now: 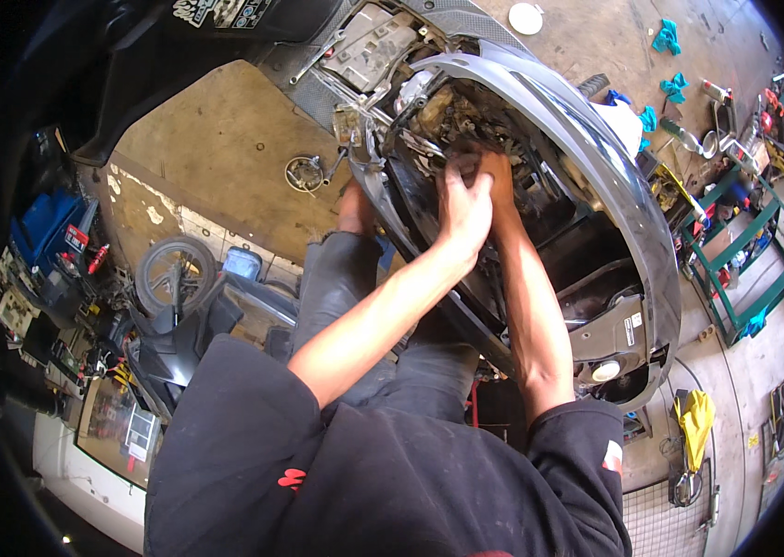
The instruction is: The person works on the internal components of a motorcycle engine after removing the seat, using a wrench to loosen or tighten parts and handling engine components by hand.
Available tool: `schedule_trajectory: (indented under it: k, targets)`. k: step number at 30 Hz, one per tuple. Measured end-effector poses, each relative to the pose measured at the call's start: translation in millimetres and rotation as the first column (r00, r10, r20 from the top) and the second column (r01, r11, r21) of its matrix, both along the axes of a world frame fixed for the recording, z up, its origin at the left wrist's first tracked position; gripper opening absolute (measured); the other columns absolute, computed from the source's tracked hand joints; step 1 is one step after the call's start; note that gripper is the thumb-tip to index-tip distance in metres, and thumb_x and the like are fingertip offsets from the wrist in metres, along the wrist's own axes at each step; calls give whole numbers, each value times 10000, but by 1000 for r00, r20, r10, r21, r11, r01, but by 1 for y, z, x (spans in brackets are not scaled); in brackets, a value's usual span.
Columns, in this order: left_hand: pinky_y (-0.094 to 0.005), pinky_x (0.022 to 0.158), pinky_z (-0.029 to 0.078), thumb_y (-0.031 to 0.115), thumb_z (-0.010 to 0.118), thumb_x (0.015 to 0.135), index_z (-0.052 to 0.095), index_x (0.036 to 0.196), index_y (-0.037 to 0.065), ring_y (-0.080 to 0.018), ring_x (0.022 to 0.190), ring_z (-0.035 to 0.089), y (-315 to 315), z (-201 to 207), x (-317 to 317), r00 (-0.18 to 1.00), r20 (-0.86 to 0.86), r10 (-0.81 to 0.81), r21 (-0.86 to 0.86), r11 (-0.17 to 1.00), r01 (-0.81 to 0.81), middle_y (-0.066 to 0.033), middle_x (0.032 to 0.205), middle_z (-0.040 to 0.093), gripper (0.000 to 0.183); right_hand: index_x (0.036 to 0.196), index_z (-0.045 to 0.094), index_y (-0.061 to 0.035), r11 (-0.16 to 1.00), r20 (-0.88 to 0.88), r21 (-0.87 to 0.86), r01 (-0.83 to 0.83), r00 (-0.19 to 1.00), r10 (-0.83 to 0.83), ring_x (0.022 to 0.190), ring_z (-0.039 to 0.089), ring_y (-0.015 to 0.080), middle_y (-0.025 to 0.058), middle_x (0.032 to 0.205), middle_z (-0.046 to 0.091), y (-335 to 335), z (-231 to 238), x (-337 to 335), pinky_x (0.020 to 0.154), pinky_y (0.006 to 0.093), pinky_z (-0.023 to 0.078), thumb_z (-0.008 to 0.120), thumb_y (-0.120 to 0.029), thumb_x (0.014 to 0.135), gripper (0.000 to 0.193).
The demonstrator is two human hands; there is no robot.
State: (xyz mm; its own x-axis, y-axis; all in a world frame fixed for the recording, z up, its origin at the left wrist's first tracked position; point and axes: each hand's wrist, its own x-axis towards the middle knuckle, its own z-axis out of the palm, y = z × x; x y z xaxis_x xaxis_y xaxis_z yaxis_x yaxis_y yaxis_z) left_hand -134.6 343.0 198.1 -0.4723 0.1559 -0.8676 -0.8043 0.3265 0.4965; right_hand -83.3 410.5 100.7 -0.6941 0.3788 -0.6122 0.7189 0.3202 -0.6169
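Note:
Both hands are together inside the open body of a scooter with a grey side panel [587, 116], over dirty engine parts [443, 111]. My left hand [462, 202] is closed, its thumb and fingers bent inward against the right hand. My right hand [496, 178] reaches in beside it with curled fingers, partly covered by the left. Whatever the fingertips grip is hidden between the hands and the machinery. Close to the hands run dark cables and frame parts. A round pale cap [604, 371] sits on the scooter body nearer to me.
A spanner [318, 58] lies on the textured footboard at the top. At right stand a green metal rack [735, 251] and a yellow cloth [694, 422]. Teal gloves [674, 88] lie on the floor. On the left are a wheel [175, 269] and a blue container [242, 264].

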Motion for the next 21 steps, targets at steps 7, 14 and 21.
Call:
schedule_trajectory:
  k: [7, 14, 21]
  targets:
    - [-283, 892, 428, 90, 555, 905, 524, 1191, 2, -146, 979, 515, -21, 41, 11, 975, -95, -199, 60, 977, 205, -80, 1084, 531, 301, 1027, 722, -137, 972, -106, 132, 196, 977, -183, 936, 656, 372, 167, 981, 694, -16, -10, 2, 820, 415, 524, 600, -149, 861, 206]
    - [-271, 868, 441, 67, 549, 905, 541, 1186, 40, -125, 942, 509, -27, 61, 11, 974, -83, -211, 99, 971, 219, -48, 1065, 518, 283, 984, 713, -136, 972, -185, 230, 52, 983, -9, 909, 628, 372, 160, 936, 685, -15, -11, 1, 822, 440, 503, 605, -143, 864, 161]
    - [-282, 854, 448, 46, 526, 910, 542, 1172, 16, -135, 962, 525, -21, 82, 11, 953, -159, -256, 183, 941, 284, -61, 1088, 500, 264, 928, 693, -107, 972, -150, 204, 113, 985, -83, 929, 619, 352, 146, 918, 687, -15, 6, -4, 887, 455, 443, 633, -187, 857, 123]
